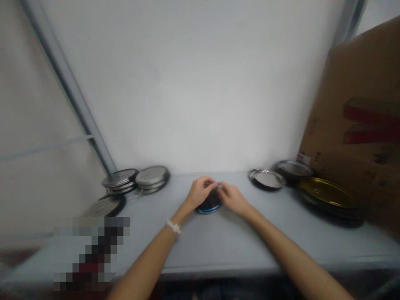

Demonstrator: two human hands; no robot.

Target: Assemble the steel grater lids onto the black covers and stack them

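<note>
A round, flat dark disc with a blue rim (208,204) lies on the grey table (193,246) in front of me. My left hand (200,192), with a white beaded bracelet (173,226) at its wrist, curves over the disc's left and far side, thumb and fingers closed in a pinch. From the right, my right hand (230,197) meets it at the disc's far edge, its fingers also closed. Something small and pale shows between the fingertips, too blurred to name. Both hands cover part of the disc.
Silvery round discs stand in stacks (153,179) at the back left, with another disc (108,206) nearer. At the right are shiny discs (268,179), a gold-topped stack (326,192) and a large cardboard box (359,125). A white panel (200,91) rises behind.
</note>
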